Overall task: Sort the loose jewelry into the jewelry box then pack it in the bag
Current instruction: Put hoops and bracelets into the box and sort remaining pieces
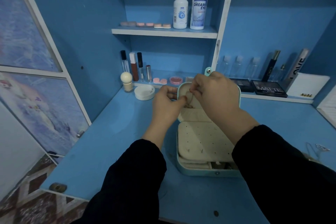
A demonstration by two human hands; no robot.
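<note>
Hazards: the chain (190, 97) is fine and slack; a loose pinch would let it drop and knot on itself at the pocket mouth; a pull with both ends held could kink or snap a link; pressure from either wrist against the upright lid (197, 104) could tip it or shift the box (200, 172) on the counter (109, 142); the right sleeve lies near the loose pieces (321, 148) and could sweep them away.

Grip state: the right grip (216, 92) pinches the chain's upper end; the left grip (167, 102) pinches it lower down, fingers curled.

Position: the chain hangs in front of the lid's inner face, lower end bunched at the pocket mouth.

Appearance: chain thin, gold-toned, clasp too small to tell; box teal outside, cream inside, open, lid at the far side; the perforated panel carries two studs (189, 150); no bag in view.
</note>
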